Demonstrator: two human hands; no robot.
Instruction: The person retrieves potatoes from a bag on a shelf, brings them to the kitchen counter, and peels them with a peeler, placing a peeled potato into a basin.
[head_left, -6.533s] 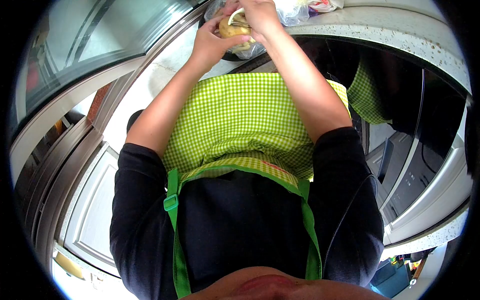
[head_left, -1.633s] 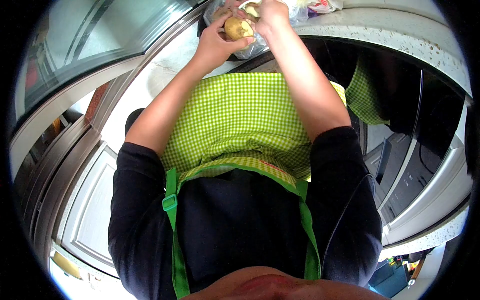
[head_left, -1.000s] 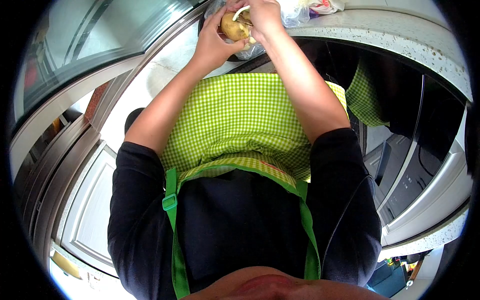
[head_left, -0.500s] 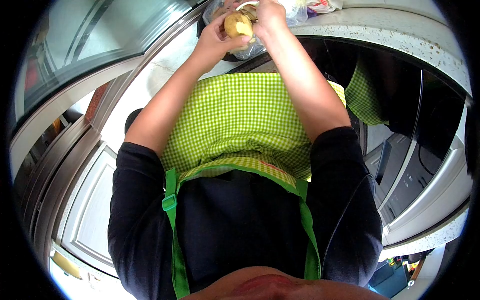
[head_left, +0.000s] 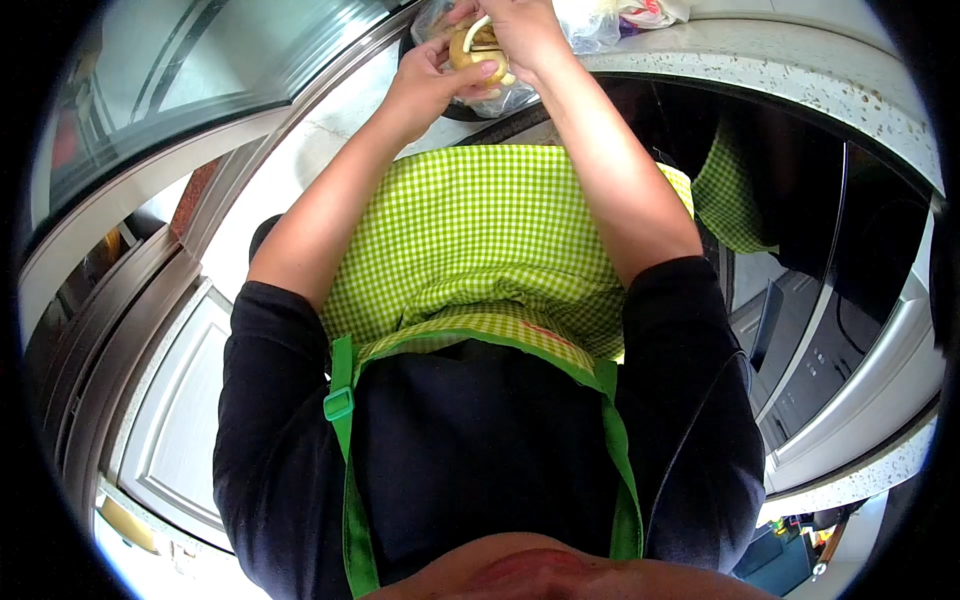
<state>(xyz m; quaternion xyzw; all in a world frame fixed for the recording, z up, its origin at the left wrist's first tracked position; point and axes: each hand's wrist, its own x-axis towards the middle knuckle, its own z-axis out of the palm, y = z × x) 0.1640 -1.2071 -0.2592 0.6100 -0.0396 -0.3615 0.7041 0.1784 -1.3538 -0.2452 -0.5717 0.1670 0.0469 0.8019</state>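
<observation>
My left hand (head_left: 428,84) is closed around a partly peeled potato (head_left: 466,69), its thumb along the near side. Brown skin covers part of the potato, and pale yellow flesh shows elsewhere. A white-framed peeler (head_left: 478,32) lies across the top of the potato, held in my right hand (head_left: 528,38), whose fingers wrap its handle near the frame's top edge. Both hands are over a dark-rimmed bin (head_left: 462,112) lined with a clear plastic bag (head_left: 515,102). The bin's contents are mostly hidden by my hands.
A pale speckled countertop (head_left: 740,62) curves along the right, above a glossy black appliance front (head_left: 800,190). Plastic bags (head_left: 590,25) lie at the top. On the left stand a glass panel (head_left: 190,90) and a white cabinet door (head_left: 180,410). My green checked apron (head_left: 480,220) hangs below my hands.
My right hand has shifted with the peeler, which now lies across the potato instead of above it. The potato has turned a little in my left hand.
</observation>
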